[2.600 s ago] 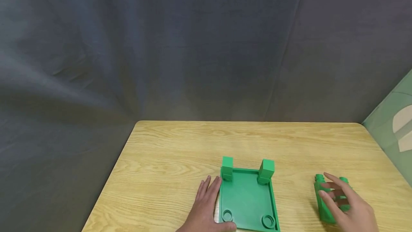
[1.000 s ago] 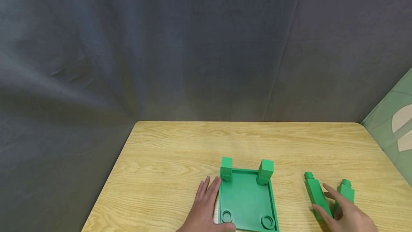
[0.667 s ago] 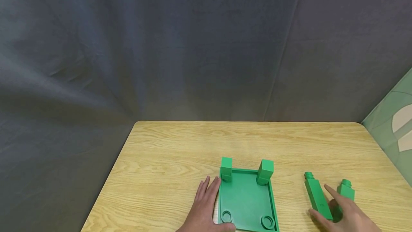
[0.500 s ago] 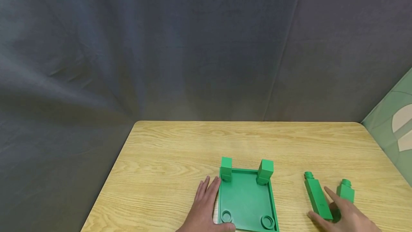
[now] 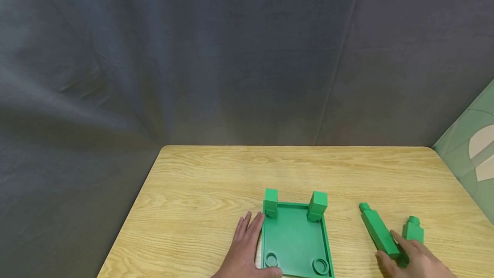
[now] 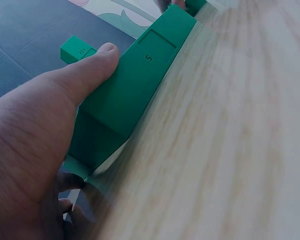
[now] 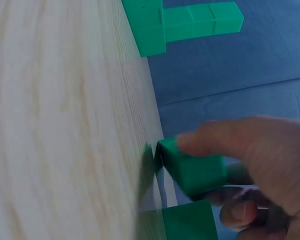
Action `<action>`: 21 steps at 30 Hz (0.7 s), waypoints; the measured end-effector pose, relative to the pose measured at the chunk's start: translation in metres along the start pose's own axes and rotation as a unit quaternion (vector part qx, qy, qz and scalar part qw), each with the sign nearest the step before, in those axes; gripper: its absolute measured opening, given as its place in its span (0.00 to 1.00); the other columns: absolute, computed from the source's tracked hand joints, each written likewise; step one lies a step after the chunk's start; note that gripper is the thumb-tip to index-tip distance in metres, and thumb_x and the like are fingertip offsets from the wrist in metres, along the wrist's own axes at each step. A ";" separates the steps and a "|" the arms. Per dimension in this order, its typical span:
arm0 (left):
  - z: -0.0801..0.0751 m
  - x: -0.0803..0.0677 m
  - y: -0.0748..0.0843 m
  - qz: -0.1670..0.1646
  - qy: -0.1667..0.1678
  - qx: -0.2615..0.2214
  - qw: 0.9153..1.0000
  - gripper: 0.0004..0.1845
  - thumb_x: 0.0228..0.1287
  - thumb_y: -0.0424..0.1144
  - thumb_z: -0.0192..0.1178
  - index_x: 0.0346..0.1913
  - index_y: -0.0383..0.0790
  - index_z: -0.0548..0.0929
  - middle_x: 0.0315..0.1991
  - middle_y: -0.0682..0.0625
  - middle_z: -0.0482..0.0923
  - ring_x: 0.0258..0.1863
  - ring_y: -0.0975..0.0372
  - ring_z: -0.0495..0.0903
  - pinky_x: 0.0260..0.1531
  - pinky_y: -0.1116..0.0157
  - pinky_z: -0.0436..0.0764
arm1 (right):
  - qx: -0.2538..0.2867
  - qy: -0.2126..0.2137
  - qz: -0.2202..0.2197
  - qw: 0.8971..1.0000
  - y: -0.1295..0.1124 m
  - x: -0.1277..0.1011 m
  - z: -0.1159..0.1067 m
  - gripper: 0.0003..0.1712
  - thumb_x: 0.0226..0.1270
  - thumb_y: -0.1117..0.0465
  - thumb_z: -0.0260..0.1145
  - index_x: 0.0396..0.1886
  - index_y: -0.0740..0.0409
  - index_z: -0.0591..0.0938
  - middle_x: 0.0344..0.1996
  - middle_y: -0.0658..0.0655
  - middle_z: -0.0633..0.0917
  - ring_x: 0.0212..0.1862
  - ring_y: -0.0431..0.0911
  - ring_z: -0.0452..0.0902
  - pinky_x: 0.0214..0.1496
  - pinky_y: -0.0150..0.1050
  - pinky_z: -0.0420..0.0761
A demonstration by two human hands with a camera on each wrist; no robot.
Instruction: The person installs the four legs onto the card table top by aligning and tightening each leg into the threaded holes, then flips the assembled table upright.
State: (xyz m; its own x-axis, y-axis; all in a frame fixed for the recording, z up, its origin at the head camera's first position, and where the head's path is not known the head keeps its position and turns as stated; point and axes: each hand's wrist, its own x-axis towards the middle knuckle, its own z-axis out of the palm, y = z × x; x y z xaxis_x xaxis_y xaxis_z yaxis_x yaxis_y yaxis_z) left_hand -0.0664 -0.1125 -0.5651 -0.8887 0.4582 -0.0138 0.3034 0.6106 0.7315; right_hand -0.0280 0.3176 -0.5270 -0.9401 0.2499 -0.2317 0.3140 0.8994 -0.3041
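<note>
A shallow green tray (image 5: 294, 239) lies on the table, with two square green posts standing at its far corners, the left post (image 5: 271, 200) and the right post (image 5: 318, 203). Two round sockets show at the near corners. My left hand (image 5: 243, 248) rests along the tray's left side, fingers straight, its thumb over the near rim. With thumb and fingers, my right hand (image 5: 413, 261) pinches the near end of a loose green post (image 5: 378, 228); its threaded neck points away to the far left. A second loose post (image 5: 414, 231) lies beside it, partly hidden by the hand.
The wooden table (image 5: 208, 175) ends at a grey cloth (image 5: 247, 63) at the back and left. At the right edge hangs a light green patterned sheet (image 5: 478, 140).
My right hand has separated the two loose posts and closed on the left one, whose threaded end has swung a little left. The left hand and the tray stay in place.
</note>
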 end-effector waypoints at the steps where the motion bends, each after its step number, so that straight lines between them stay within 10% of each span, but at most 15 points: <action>1: 0.000 0.000 0.000 0.000 -0.001 -0.001 1.000 0.69 0.58 0.78 0.73 0.93 0.56 0.47 0.91 0.51 0.52 0.91 0.42 0.44 0.87 0.36 0.47 | 0.011 0.045 0.000 0.999 -0.003 -0.003 0.001 0.49 0.67 0.42 0.80 0.70 0.78 0.77 0.47 0.80 0.84 0.40 0.63 0.86 0.33 0.51 0.87; 7: 0.000 0.000 0.000 -0.005 -0.003 -0.009 1.000 0.69 0.58 0.77 0.73 0.93 0.57 0.46 0.91 0.51 0.52 0.91 0.42 0.43 0.87 0.35 0.47 | 0.101 0.248 -0.035 0.963 -0.009 -0.014 0.003 0.34 0.67 0.53 0.80 0.65 0.72 0.85 0.34 0.72 0.86 0.24 0.44 0.71 0.21 0.34 0.66; 16: 0.000 0.000 0.001 -0.008 -0.008 -0.010 1.000 0.69 0.58 0.77 0.73 0.93 0.57 0.46 0.91 0.51 0.52 0.91 0.42 0.42 0.86 0.34 0.46 | 0.269 0.353 -0.131 0.886 -0.013 -0.013 0.006 0.38 0.51 0.79 0.82 0.67 0.71 0.86 0.41 0.22 0.82 0.37 0.14 0.72 0.29 0.13 0.74; 21: -0.001 0.000 0.001 -0.008 -0.009 -0.010 1.000 0.69 0.59 0.78 0.72 0.93 0.57 0.46 0.91 0.50 0.51 0.91 0.42 0.43 0.86 0.34 0.47 | 0.365 0.372 -0.107 0.847 -0.031 -0.024 0.005 0.43 0.52 0.89 0.75 0.71 0.70 0.83 0.50 0.28 0.84 0.46 0.22 0.82 0.44 0.14 0.82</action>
State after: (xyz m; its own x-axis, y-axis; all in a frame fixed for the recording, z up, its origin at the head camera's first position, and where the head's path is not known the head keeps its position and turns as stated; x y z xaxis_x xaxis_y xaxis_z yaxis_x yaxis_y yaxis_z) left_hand -0.0661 -0.1123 -0.5639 -0.8872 0.4599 -0.0373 0.2826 0.6055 0.7440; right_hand -0.0143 0.2819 -0.5168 -0.7242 0.5093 0.4649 -0.1315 0.5597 -0.8182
